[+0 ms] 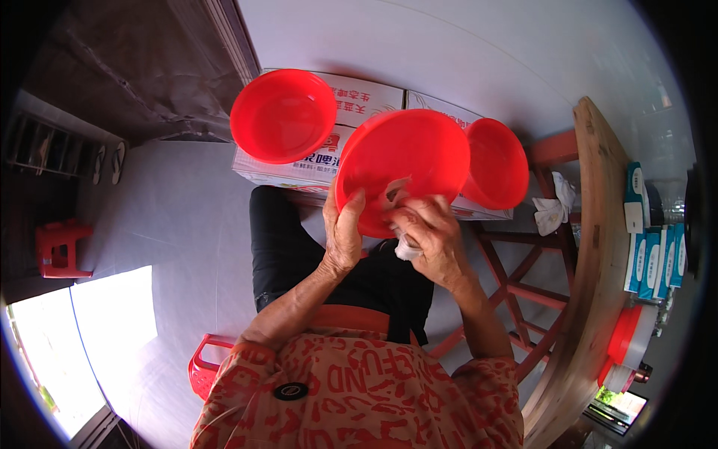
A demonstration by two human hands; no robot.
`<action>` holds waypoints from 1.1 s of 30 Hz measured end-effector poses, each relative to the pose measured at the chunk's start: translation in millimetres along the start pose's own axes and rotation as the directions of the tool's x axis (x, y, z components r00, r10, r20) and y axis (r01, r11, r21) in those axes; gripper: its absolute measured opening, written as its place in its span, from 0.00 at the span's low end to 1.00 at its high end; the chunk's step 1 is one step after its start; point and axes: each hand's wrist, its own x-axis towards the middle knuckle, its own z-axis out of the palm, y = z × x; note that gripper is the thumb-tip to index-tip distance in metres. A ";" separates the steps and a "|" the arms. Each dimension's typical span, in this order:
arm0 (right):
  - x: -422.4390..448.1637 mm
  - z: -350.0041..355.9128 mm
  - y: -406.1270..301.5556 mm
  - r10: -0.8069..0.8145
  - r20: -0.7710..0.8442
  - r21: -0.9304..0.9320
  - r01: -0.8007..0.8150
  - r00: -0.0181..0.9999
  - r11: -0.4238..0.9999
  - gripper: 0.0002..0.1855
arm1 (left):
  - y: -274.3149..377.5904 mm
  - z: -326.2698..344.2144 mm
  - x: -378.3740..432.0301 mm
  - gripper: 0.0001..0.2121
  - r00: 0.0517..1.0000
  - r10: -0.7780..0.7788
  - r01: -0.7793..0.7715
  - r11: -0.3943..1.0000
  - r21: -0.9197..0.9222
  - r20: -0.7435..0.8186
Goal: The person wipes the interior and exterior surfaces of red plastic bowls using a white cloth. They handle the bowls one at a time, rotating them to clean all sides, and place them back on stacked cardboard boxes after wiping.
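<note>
A red plastic basin (412, 149) is tilted up in front of me, and my left hand (344, 227) grips its near left rim with the thumb inside. Bunched around a whitish cloth or tissue (408, 248), my right hand (429, 238) is at the basin's lower right part; part of the wad shows below the fingers, and the hand is slightly blurred. Another red basin (283, 115) rests on the cartons at the left. A third red basin (496, 163) stands at the right, partly hidden behind the held one.
Printed cardboard cartons (364, 101) stand against the pale wall. At the right is a wooden tabletop (594, 241) on a red frame, with blue-and-white packs (650, 264) beyond and a white cloth (551, 210) on the frame. Red plastic stools (61, 250) and flip-flops (118, 163) are at the left.
</note>
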 end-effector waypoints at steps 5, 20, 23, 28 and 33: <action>6.8 -19.6 22.9 -0.053 -0.016 -0.469 0.039 0.998 0.882 0.13 | 4.8 -1.7 -1.2 0.17 0.996 0.061 -0.076 0.965 0.249 0.064; 7.3 11.1 -11.5 0.024 0.038 0.139 -0.029 0.999 0.990 0.15 | -1.6 6.0 -0.8 0.16 0.999 0.023 -0.019 0.994 0.110 -0.041; 0.6 13.0 -11.9 -0.067 -0.033 -0.079 0.064 0.997 0.995 0.14 | 4.8 -1.5 0.6 0.18 0.999 0.026 -0.022 0.981 0.193 -0.019; -9.2 6.3 19.5 -0.216 -0.082 -0.424 0.162 0.973 0.891 0.10 | 26.4 -4.1 12.4 0.20 0.999 -0.026 0.014 0.943 0.334 0.032; -0.9 10.9 4.7 -0.217 -0.185 -0.442 0.116 0.958 0.890 0.10 | 20.4 15.2 -0.8 0.33 0.993 0.032 -0.038 0.998 0.050 0.116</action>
